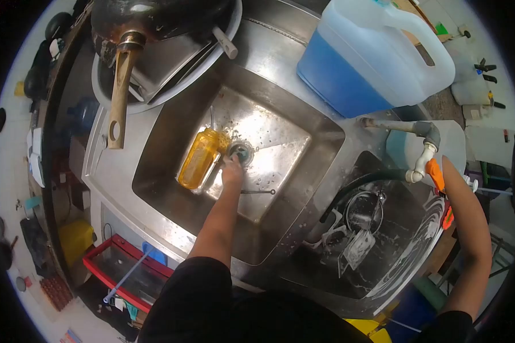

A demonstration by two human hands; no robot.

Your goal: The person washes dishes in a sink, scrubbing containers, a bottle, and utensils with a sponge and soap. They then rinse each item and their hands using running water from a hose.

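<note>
My left hand [233, 167] reaches down into the steel sink [274, 228], its fingers at the round drain [240, 152]. The fingers look bent together; whatever they grip, if anything, is too small to make out. Beside that hand, a translucent amber bottle [199, 160] lies tilted on the sink floor. A thin metal rod [258, 192] with a ringed end rests near my wrist. My right arm stretches to the orange handle [435, 173] by the pipe tap [426, 153]. The fingers of my right hand [446, 164] are hidden, so their grip does not show.
At the upper left, a large metal basin [99, 86] holds a blackened wok [160, 20] and trays. A jug of blue liquid [349, 74] stands behind the sink. On the right, a dark basin [320, 280] contains a glass mug [364, 211], with a green hose [372, 176] running above it.
</note>
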